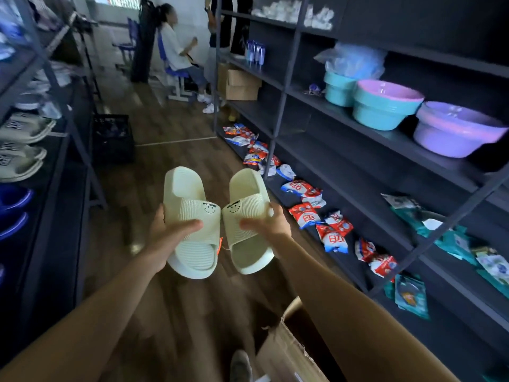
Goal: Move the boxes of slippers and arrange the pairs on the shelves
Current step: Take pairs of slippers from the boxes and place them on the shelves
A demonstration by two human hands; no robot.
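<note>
Along the left rack (73, 130): grey-beige slippers (24, 128) already set out in pairs, blue ones (13, 199) a tier lower, so part of the job looks done. Mid-aisle, held up over the floor: left hand (170, 232) gripping one pale green slipper (190, 216) across the strap, thumb on top; right hand (264, 224) clasping its mate (248, 216) likewise, inner edges touching. Each strap reads "WELCOME" above a smiley; orange tag (219, 245) between them, unreadable. This pair not yet shelved. Open cardboard box (289, 346) lower right, contents hidden, remaining stock unknown. Right-hand shelving (311, 104) carries basins (385, 106) and red-and-white packets (305, 213); print too blurred.
</note>
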